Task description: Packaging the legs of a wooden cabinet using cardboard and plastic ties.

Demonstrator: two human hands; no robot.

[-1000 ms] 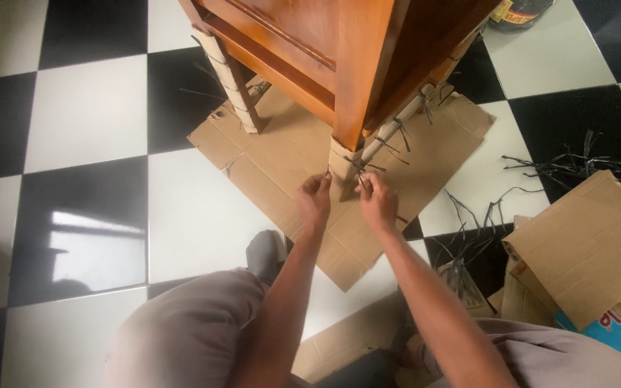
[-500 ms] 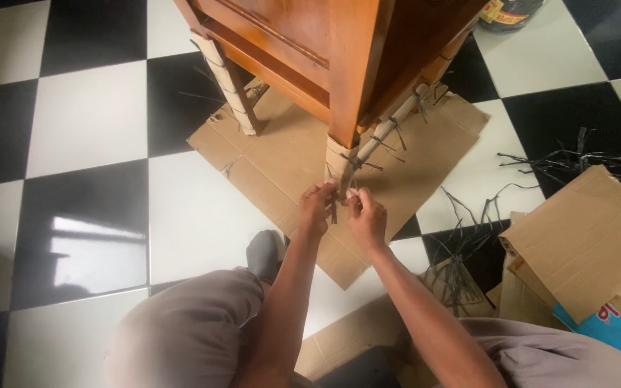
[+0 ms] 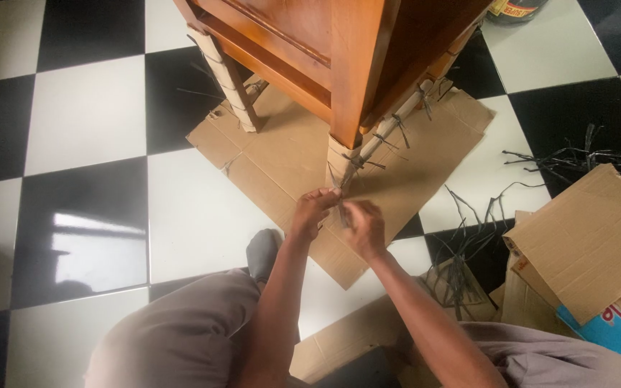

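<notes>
A brown wooden cabinet [image 3: 339, 50] stands on a flat sheet of cardboard [image 3: 289, 147]. Its near leg [image 3: 341, 156] is wrapped in cardboard strips bound with black plastic string. My left hand [image 3: 310, 212] and my right hand [image 3: 363, 226] meet just below that leg, both pinching the ends of a black string [image 3: 341, 208] that runs up to it. The far-left leg [image 3: 233, 90] and the right leg [image 3: 397, 122] carry similar wrapping with knotted black ties.
The floor is black and white tile. Loose black strings [image 3: 583, 162] lie at the right, with more [image 3: 461, 259] by my right knee. A cardboard box [image 3: 591, 244] sits at the right edge. My grey sock [image 3: 264, 251] and folded legs fill the bottom.
My hands came together from apart at the leg's foot, then pulled back toward me, drawing the black string with them.
</notes>
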